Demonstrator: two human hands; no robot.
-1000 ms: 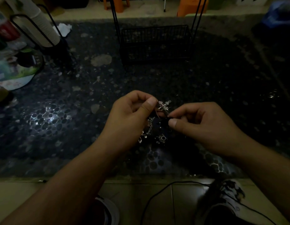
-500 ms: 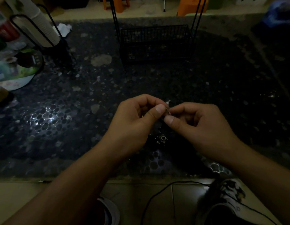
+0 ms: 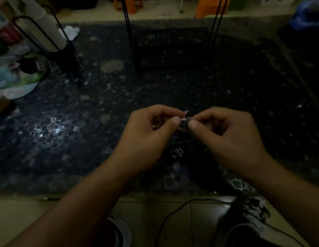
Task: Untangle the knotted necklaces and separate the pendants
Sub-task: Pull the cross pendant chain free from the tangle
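A small silver knot of necklace chain (image 3: 186, 118) is held above the dark speckled table (image 3: 94, 132). My left hand (image 3: 148, 138) pinches its left side between thumb and forefinger. My right hand (image 3: 231, 138) pinches its right side the same way, thumb tips almost touching. Below the hands a silver pendant (image 3: 178, 153) hangs or lies near the table; dim light hides the chains leading to it. A thin loop of chain (image 3: 207, 150) shows beside my right wrist.
A black wire basket (image 3: 171, 45) on tall legs stands behind the hands. A black stand with stacked white cups (image 3: 46, 32) and a round tray of bottles (image 3: 17, 75) fill the left. A black cable (image 3: 173, 213) and shoes (image 3: 249, 221) lie on the tiled floor below.
My hands drew closer together over the knot, and my right hand rose a little. The dangling cluster of chain seen under my left thumb is now mostly hidden.
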